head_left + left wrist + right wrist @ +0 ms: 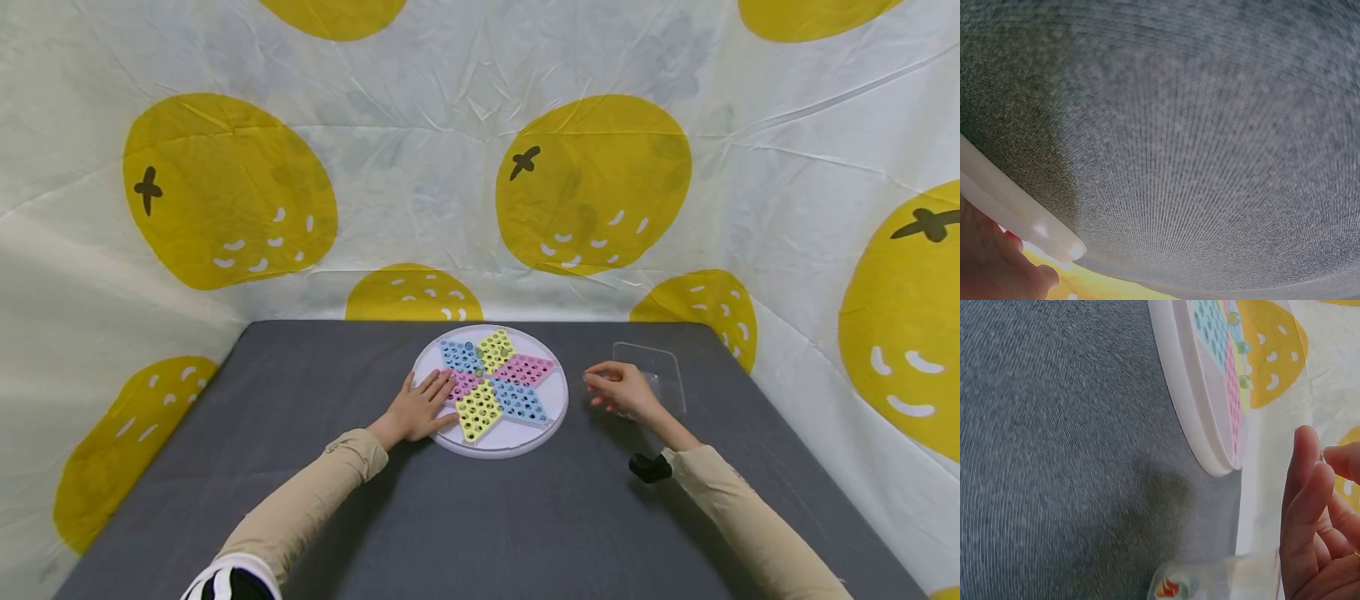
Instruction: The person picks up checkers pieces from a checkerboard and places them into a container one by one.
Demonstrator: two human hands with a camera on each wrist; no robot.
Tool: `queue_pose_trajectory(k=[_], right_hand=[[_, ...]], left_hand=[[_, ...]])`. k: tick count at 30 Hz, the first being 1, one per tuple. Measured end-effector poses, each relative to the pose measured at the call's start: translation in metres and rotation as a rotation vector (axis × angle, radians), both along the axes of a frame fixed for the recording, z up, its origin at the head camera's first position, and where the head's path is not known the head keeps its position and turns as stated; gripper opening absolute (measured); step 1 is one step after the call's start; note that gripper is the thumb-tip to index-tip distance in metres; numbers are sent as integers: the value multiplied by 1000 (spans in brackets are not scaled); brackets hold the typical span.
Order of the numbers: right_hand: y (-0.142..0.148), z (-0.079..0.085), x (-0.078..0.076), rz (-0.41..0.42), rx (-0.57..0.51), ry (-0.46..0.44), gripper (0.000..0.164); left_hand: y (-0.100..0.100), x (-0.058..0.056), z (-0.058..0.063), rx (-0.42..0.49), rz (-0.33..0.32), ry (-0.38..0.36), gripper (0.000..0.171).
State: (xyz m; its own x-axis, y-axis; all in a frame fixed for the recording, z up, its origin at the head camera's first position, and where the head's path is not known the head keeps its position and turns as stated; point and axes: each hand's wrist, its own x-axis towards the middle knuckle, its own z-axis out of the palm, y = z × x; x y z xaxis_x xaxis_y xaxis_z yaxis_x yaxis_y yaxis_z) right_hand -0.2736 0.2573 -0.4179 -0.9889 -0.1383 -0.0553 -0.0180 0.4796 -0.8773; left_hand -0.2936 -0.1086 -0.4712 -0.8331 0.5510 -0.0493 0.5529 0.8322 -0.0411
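Board (pixel 553 393) | just left of right hand (pixel 626 392) | right grip: pinching apparent marble (pixel 1322 454) | left hand (pixel 418 410): spread on board's edge, grasping nothing | advised: brace board lightly, seat marble squarely before release

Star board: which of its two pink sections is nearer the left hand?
The left pink section, partly hidden by the left hand; the right pink section shows in full.

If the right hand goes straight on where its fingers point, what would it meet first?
Probably the board, at its right side; the height of the right hand is unclear, so it might pass above.
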Motion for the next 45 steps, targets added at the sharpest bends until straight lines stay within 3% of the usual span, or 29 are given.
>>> queue_pose_trajectory(k=[7,33,45], right_hand=[[15,2,5,-21,-73,-31,42],[66,9,20,-95,34,15,53],[85,7,17,-136,45,24,52]], left_hand=[[0,2,2,-16,9,-6,69],[2,3,7,-30,4,-13,70],[1,4,8,-25,7,-21,70]])
